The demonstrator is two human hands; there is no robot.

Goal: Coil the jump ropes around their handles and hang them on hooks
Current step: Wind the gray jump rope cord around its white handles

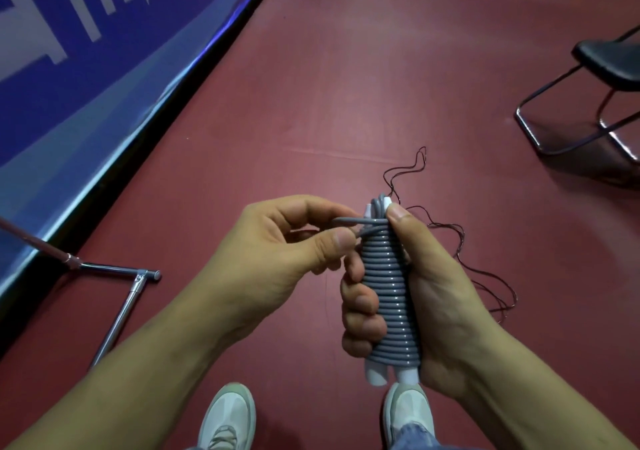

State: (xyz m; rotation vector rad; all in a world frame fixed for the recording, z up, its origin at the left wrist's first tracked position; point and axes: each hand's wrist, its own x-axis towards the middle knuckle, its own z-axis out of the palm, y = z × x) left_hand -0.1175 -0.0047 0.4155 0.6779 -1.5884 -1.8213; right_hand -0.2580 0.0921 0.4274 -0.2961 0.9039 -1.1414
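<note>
A grey jump rope (388, 297) is wound in tight turns around its two white handles (375, 377), which lie side by side. My right hand (440, 311) grips the wrapped bundle upright, thumb pressed near its top. My left hand (291, 245) pinches the loose grey rope end (346, 221) at the top of the coil, between thumb and forefinger. A second, thin dark jump rope (485, 269) lies in loose curls on the red floor behind the bundle. No hooks are in view.
A blue banner barrier (86, 78) runs diagonally along the left. A metal stand foot (117, 311) lies on the floor at the lower left. A black chair with a metal frame (588, 110) stands at the right. My white shoes (228, 418) show at the bottom.
</note>
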